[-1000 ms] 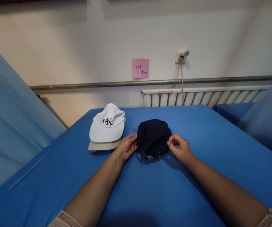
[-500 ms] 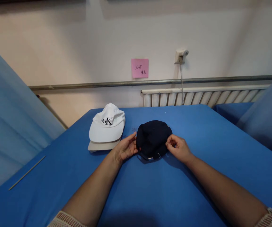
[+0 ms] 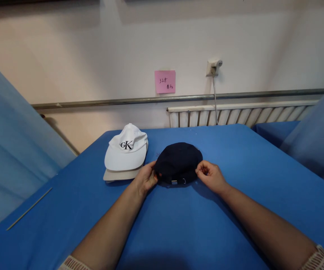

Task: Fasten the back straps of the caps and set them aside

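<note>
Blue cloth [image 3: 162, 228] spans the lower frame; at center, your left hand [image 3: 147, 178], fingers half-curled, grips the dark baseball cap [image 3: 178, 159] by its left edge, your right hand [image 3: 210, 176] pinching its right edge.

Head view, forward and down over table [image 3: 167, 225]

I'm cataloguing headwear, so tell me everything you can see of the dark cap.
The dark cap looks navy or black, in soft, matt cloth, with a low, rounded crown. Along its near edge are a small metal buckle and a second shiny piece. It lies on or just above the blue surface, right of the white cap. The left hand holds its left edge; the right hand pinches its right edge.
</note>
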A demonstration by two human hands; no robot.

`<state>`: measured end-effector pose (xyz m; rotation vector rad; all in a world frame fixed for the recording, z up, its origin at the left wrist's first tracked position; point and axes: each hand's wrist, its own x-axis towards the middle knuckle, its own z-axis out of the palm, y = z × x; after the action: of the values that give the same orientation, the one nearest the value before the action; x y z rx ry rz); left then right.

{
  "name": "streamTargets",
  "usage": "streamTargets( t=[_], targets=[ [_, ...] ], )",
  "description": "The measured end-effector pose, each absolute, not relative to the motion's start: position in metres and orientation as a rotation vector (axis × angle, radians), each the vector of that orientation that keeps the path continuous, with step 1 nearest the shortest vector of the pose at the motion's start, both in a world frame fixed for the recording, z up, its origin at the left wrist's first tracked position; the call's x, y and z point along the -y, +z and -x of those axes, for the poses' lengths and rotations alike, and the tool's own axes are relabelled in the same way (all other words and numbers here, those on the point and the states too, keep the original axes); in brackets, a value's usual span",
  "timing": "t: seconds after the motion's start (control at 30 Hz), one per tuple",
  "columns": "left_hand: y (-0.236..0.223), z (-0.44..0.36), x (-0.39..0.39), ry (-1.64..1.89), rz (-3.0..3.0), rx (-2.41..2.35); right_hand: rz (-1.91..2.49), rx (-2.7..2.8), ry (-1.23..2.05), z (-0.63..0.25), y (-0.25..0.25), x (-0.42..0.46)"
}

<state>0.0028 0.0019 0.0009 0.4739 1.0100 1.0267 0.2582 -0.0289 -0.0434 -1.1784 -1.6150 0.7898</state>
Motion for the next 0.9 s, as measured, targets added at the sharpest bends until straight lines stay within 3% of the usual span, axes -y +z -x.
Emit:
streamTargets(
  t=[0.2, 0.5, 0.9],
  targets=[
    [0.007, 0.004, -0.002, 1.459, -1.241, -1.564, 1.161, 1.663, 0.771, -0.258, -0.04, 0.031],
    [0.025, -0.02, 0.029, 1.119, -2.232, -1.409, 1.047, 1.853, 0.659, -0.249, -0.033, 0.043],
    [0.022, -0.02, 0.027, 0.973, -2.355, -1.415, 0.888, 2.08, 0.65, -0.236, -0.021, 0.064]
  ],
)
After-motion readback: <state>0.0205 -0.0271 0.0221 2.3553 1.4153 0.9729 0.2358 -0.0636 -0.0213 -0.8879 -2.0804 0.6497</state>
